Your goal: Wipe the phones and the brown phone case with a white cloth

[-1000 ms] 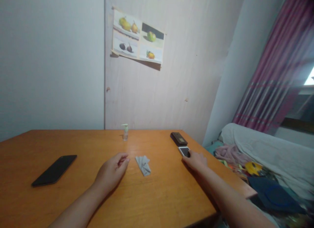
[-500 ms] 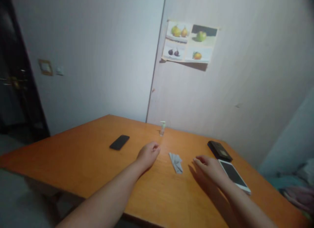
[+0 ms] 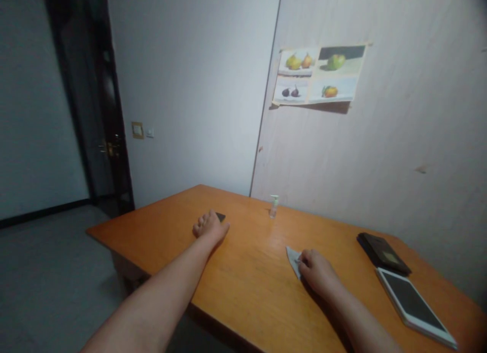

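My left hand (image 3: 208,227) lies over the black smartphone (image 3: 220,217), its fingers bent over the left edge and the thumb along the right. Only the phone's far corner shows; the rest is hidden under the palm. On the near middle of the table, my right hand (image 3: 315,269) is closed on a small grey cloth (image 3: 292,261). Part of that cloth sticks out to the left of the fingers, flat against the wood.
A small pump bottle (image 3: 273,207) stands towards the back of the orange wooden table (image 3: 243,272). At the right lie a dark wallet-like case (image 3: 384,252) and a white tablet (image 3: 414,302). Behind rises a wall with a fruit poster (image 3: 319,75); a dark door (image 3: 110,140) is at left.
My left hand has gone left onto the smartphone. My right hand has moved left and closed on the cloth. The view has turned left, showing more of the door and floor.
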Demonstrator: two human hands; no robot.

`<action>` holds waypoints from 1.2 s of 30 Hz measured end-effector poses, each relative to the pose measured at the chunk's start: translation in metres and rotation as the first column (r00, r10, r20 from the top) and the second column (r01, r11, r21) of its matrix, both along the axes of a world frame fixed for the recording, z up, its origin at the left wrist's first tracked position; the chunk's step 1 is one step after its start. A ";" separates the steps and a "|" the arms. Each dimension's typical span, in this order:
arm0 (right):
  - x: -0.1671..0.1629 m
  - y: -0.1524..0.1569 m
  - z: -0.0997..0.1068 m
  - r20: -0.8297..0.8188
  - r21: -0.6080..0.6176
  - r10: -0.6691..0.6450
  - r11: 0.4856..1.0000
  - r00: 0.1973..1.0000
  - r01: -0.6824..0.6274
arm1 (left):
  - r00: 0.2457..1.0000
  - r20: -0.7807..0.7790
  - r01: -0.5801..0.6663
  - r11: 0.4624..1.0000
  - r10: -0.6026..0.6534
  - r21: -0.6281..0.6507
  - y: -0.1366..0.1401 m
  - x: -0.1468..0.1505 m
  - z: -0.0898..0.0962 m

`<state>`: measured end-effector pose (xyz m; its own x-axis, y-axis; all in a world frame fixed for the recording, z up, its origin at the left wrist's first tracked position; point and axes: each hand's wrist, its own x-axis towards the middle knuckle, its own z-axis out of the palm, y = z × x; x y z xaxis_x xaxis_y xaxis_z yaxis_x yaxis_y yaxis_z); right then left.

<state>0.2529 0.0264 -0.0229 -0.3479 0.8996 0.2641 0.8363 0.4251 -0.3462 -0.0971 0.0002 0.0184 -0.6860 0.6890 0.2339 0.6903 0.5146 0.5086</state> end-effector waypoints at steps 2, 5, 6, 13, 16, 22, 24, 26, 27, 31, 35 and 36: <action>0.002 -0.001 -0.003 -0.045 0.015 0.009 1.000 0.999 -0.008 | 1.000 -0.006 -0.023 0.999 0.023 -0.031 -0.004 -0.008 -0.005; 0.003 0.000 -0.004 -0.153 -0.016 -0.009 1.000 0.988 0.007 | 0.999 -0.011 -0.031 0.998 0.030 -0.051 -0.008 -0.015 -0.010; 0.004 0.000 -0.004 -0.192 -0.026 -0.019 1.000 0.981 0.014 | 1.000 -0.012 -0.029 0.998 0.029 -0.049 -0.009 -0.016 -0.010; 0.004 0.005 -0.004 -0.392 0.036 0.051 0.999 0.919 -0.040 | 0.995 0.046 0.089 0.996 -0.090 0.021 -0.027 0.019 -0.012; 0.001 0.004 -0.003 -0.415 0.072 0.035 0.997 0.909 -0.006 | 0.969 0.089 0.223 0.973 -0.229 0.066 -0.037 0.060 -0.022; -0.001 -0.003 0.003 -0.361 0.101 0.098 0.993 0.927 -0.066 | 0.884 0.114 0.437 0.888 -0.453 0.144 -0.063 0.140 -0.040; -0.002 -0.005 0.005 -0.315 0.096 0.142 0.988 0.938 -0.118 | 0.868 0.099 0.469 0.869 -0.486 0.156 -0.071 0.154 -0.039; -0.005 -0.009 0.007 -0.278 0.097 0.167 0.985 0.946 -0.145 | 0.851 0.028 0.515 0.844 -0.524 0.152 -0.077 0.160 -0.037; -0.007 -0.012 0.008 -0.252 0.100 0.181 0.982 0.951 -0.160 | 0.846 -0.002 0.527 0.838 -0.532 0.144 -0.080 0.161 -0.036; -0.024 -0.031 0.013 -0.125 0.107 0.315 0.947 0.941 -0.303 | 0.847 -0.043 0.531 0.841 -0.530 0.104 -0.086 0.162 -0.033; -0.038 -0.040 0.017 -0.120 0.062 0.491 0.871 0.863 -0.487 | 0.844 -0.012 0.536 0.841 -0.537 0.069 -0.086 0.160 -0.031; -0.037 -0.038 0.017 -0.104 0.050 0.483 0.876 0.870 -0.480 | 0.841 -0.004 0.540 0.839 -0.541 0.065 -0.086 0.160 -0.030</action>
<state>0.2157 -0.0114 -0.0056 -0.7041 0.6217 0.3430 0.4836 0.7736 -0.4095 0.0630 -0.0855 -0.0118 -0.2117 0.9360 0.2810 0.8426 0.0291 0.5377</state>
